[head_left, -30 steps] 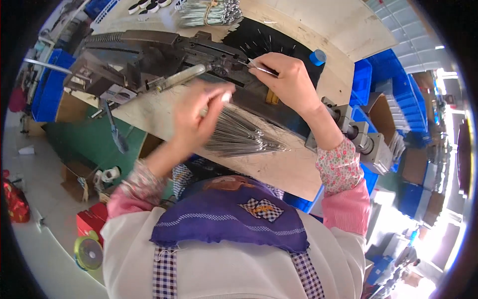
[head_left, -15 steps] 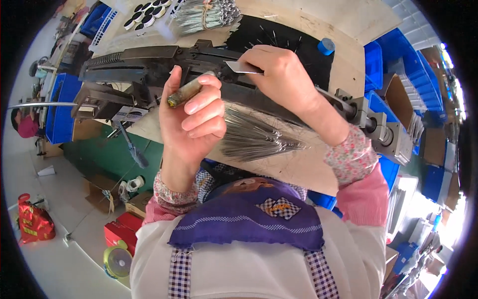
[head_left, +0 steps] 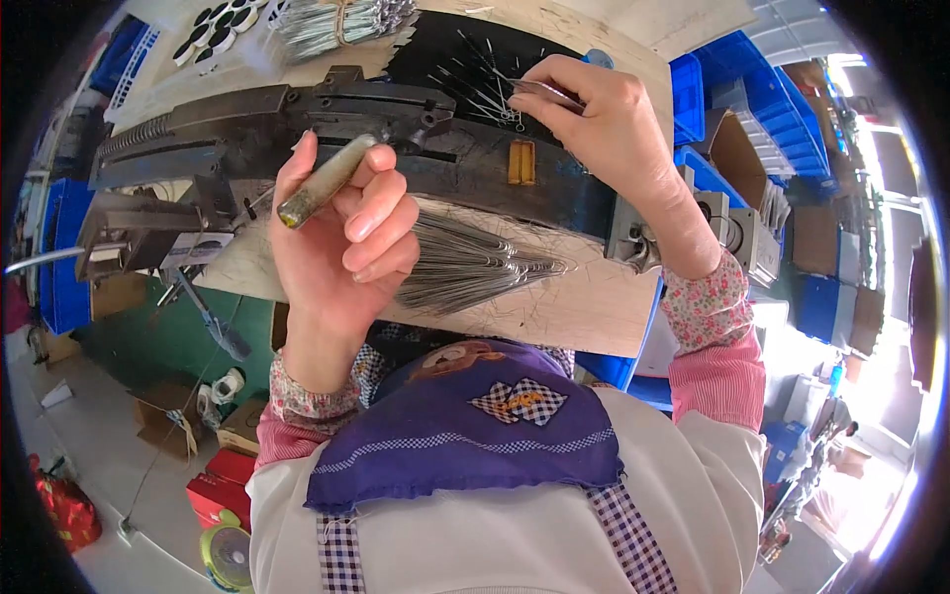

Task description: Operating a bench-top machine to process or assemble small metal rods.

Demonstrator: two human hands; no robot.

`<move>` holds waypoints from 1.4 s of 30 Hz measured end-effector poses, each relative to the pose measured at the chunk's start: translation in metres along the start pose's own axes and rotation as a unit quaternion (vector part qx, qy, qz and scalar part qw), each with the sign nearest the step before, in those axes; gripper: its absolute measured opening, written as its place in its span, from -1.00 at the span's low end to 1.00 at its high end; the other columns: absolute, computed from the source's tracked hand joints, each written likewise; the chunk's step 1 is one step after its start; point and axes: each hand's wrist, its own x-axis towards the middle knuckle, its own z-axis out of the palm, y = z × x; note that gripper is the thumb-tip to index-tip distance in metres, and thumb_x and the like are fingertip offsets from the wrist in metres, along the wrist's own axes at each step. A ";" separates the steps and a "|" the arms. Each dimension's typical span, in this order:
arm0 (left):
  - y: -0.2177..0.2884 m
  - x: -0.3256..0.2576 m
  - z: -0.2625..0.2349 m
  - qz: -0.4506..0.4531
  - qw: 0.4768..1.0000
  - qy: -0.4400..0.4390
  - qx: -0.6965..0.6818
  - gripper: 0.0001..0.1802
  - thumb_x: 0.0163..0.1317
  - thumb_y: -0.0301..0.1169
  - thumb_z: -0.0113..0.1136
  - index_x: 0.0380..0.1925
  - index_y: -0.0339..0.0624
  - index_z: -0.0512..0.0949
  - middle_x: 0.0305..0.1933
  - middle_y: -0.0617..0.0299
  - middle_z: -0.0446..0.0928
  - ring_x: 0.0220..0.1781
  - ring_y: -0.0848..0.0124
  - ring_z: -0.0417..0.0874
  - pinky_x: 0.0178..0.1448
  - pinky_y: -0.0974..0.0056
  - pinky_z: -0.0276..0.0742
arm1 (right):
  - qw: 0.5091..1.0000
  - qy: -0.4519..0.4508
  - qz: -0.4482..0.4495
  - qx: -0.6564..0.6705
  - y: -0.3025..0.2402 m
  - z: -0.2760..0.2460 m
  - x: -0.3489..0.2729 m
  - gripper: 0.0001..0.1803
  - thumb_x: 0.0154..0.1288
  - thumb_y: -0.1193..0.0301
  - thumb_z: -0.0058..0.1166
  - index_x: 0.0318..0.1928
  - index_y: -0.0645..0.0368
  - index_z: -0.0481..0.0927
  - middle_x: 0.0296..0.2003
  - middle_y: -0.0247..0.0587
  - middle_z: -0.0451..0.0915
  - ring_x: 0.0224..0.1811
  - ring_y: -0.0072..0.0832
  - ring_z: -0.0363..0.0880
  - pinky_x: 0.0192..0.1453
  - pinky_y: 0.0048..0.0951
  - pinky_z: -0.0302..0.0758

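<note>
My left hand (head_left: 341,223) is closed round a worn, whitish-tan cylinder (head_left: 330,183) with a yellowish lower end, perhaps a handle. It is held in front of a long dark metal bench fixture (head_left: 327,124). My right hand (head_left: 604,114) pinches a flat, thin metal piece (head_left: 550,94), whose far part is hidden by the fingers. This hand is over the near edge of a black mat (head_left: 426,54), beside several thin looped wires (head_left: 500,109) lying there. Between my arms, a fan of straight thin wires (head_left: 475,262) rests on the wooden tabletop (head_left: 584,322).
A tied bundle of wires (head_left: 341,25) and several white-rimmed, dark-topped round pieces (head_left: 213,30) are at the far left. A small yellow block (head_left: 522,161) sits on the fixture. Blue bins (head_left: 747,94) stand to the right; a metal rod (head_left: 49,259) juts out left.
The view has shifted to the right. My right hand has moved right from the fixture to the mat's wires, uncovering the yellow block. My left hand still holds the cylinder.
</note>
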 end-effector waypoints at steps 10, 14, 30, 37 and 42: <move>-0.006 -0.001 0.002 0.004 1.000 0.010 0.020 -0.42 0.39 0.04 -0.22 -0.21 -0.36 0.47 -0.65 0.23 0.32 -0.72 0.50 0.24 -0.71 0.43 0.14 | 0.994 -0.039 -0.095 0.034 0.003 0.034 0.009 -0.86 0.05 0.46 0.23 -0.38 0.25 0.58 -0.47 -0.08 0.57 -0.38 -0.11 0.56 -0.27 -0.28 0.50; -0.009 -0.001 0.002 0.012 1.000 0.022 0.019 -0.45 0.39 0.01 -0.19 -0.18 -0.36 0.44 -0.66 0.24 0.32 -0.73 0.51 0.24 -0.71 0.43 0.16 | 0.988 -0.020 -0.147 0.041 0.010 0.042 0.007 -0.88 0.02 0.50 0.19 -0.43 0.29 0.55 -0.44 -0.05 0.57 -0.35 -0.08 0.56 -0.24 -0.23 0.51; -0.020 -0.038 -0.078 0.083 0.656 0.234 0.713 -0.77 0.26 -0.25 0.15 -0.31 -0.20 0.47 -0.58 0.20 0.51 -0.61 0.41 0.54 -0.51 0.32 0.42 | 0.991 0.006 -0.132 -0.028 -0.012 0.025 -0.046 -0.83 0.06 0.43 0.22 -0.31 0.18 0.55 -0.41 -0.09 0.55 -0.34 -0.09 0.59 -0.30 -0.22 0.54; 0.062 -0.083 -0.089 0.228 0.691 0.477 0.493 -0.49 0.37 0.01 -0.04 -0.33 -0.28 0.56 -0.60 0.35 0.47 -0.68 0.62 0.37 -0.64 0.49 0.15 | 0.972 0.045 0.088 -0.211 0.048 0.082 -0.061 -0.67 0.26 0.18 0.14 -0.29 0.17 0.39 -0.39 -0.08 0.53 -0.36 -0.06 0.61 -0.36 -0.15 0.55; 0.065 -0.067 -0.102 0.287 0.749 0.420 0.425 -0.71 0.37 -0.23 0.05 -0.30 -0.27 0.55 -0.59 0.38 0.33 -0.70 0.61 0.22 -0.65 0.46 0.01 | 0.977 0.089 0.033 -0.189 0.079 0.097 -0.058 -0.60 0.23 0.13 0.15 -0.16 0.16 0.38 -0.26 -0.05 0.55 -0.34 -0.06 0.63 -0.42 -0.16 0.57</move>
